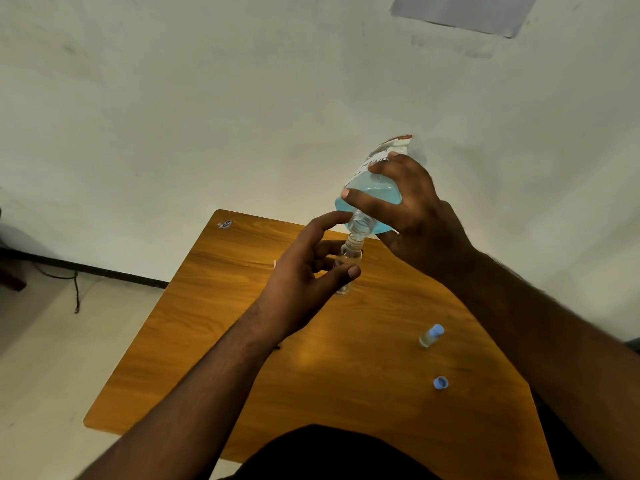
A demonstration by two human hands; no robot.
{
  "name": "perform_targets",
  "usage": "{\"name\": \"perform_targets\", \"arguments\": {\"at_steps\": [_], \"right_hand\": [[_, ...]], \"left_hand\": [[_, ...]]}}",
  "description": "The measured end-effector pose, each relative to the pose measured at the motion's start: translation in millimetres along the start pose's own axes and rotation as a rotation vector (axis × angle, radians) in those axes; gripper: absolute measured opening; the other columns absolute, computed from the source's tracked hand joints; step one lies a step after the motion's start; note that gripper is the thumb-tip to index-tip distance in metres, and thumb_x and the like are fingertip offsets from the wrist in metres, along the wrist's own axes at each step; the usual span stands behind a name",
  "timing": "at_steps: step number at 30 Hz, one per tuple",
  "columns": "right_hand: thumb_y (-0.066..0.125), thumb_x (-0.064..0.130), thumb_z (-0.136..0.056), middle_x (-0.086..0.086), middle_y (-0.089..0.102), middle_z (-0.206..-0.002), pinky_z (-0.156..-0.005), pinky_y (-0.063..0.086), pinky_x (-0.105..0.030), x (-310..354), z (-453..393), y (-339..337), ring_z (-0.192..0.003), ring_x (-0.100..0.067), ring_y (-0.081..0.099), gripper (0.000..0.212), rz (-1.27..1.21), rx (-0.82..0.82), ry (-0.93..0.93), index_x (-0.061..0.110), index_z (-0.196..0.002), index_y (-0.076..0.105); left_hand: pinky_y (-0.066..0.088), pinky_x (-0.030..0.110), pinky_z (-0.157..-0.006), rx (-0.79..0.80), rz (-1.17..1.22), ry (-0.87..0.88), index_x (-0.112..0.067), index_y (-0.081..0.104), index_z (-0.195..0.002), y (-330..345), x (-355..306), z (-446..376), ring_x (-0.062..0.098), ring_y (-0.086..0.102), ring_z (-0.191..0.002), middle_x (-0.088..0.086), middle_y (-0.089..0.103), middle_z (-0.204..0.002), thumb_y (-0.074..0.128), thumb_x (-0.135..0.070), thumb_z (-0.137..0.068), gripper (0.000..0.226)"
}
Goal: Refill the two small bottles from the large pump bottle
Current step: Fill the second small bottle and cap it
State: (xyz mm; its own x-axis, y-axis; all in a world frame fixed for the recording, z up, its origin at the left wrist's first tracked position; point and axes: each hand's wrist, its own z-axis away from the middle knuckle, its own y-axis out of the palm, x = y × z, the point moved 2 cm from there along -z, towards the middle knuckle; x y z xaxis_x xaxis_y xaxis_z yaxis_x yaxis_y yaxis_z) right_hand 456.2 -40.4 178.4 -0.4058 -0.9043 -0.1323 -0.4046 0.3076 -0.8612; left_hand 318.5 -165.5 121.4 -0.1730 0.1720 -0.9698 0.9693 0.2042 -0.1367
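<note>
1. Right hand (pixel 412 209) grips large clear plastic bottle of blue liquid (pixel 374 188), tipped neck-down, pump off.
2. Left hand (pixel 304 271) pinches small clear open bottle (pixel 349 261) upright directly under that neck; mouths touching.
3. Second small bottle with blue cap (pixel 430 336) stands on wooden table (pixel 207 323), right of both grips.
4. Loose blue cap (pixel 441 382) lies nearer the body.

You are looking down on a wooden desk (pixel 214 341) with an orange-brown grain and rounded corners; a small sticker (pixel 225 224) sits near its far left corner. Behind it stands a pale, scuffed wall (pixel 207 98), with a light rectangular sheet (pixel 464 12) fixed near your upper right. Along its foot runs a dark skirting strip (pixel 86 270), a thin cable (pixel 75 289) hanging down onto the pale floor (pixel 52 358).
</note>
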Motion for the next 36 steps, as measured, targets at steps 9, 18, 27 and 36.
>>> {"name": "perform_targets", "arguments": {"at_steps": [9,18,27,36], "right_hand": [[0.082,0.008,-0.072,-0.026,0.051,-0.132,-0.078,0.057,-0.056,1.5,-0.4,-1.9,-0.129,-0.045,0.039,0.066,0.015,-0.004,0.000,0.019,-0.131,0.056],[0.083,0.011,-0.072,-0.026,0.050,-0.132,-0.078,0.057,-0.057,3.2,-2.0,-1.2,-0.130,-0.045,0.039,0.067,0.007,-0.002,-0.001,0.020,-0.132,0.055],[0.081,0.009,-0.073,-0.025,0.051,-0.132,-0.080,0.056,-0.056,3.9,-3.2,1.2,-0.130,-0.044,0.040,0.066,0.025,-0.019,-0.005,0.020,-0.133,0.054],[0.081,0.009,-0.073,-0.025,0.051,-0.133,-0.081,0.056,-0.056,5.2,-6.1,5.5,-0.130,-0.043,0.039,0.066,0.012,-0.006,-0.001,0.020,-0.133,0.054]], "left_hand": [[0.059,0.024,-0.079,-0.004,-0.007,0.001,-0.044,0.041,-0.134,-1.2,0.0,0.7,0.008,0.068,-0.103,-0.007,0.070,-0.115,0.071,-0.017,-0.085,0.063],[0.060,0.031,-0.081,-0.001,0.015,-0.004,-0.042,0.041,-0.135,-2.3,-4.3,2.6,0.010,0.068,-0.104,-0.004,0.069,-0.118,0.071,-0.032,-0.078,0.066],[0.059,0.025,-0.081,-0.011,0.019,-0.019,-0.043,0.042,-0.132,-3.9,-6.7,3.5,0.008,0.068,-0.102,-0.006,0.069,-0.114,0.071,-0.028,-0.077,0.064],[0.059,0.027,-0.083,-0.020,0.006,-0.026,-0.040,0.041,-0.133,-7.6,-3.8,2.7,0.009,0.068,-0.103,-0.003,0.068,-0.117,0.071,-0.011,-0.085,0.064]]}}
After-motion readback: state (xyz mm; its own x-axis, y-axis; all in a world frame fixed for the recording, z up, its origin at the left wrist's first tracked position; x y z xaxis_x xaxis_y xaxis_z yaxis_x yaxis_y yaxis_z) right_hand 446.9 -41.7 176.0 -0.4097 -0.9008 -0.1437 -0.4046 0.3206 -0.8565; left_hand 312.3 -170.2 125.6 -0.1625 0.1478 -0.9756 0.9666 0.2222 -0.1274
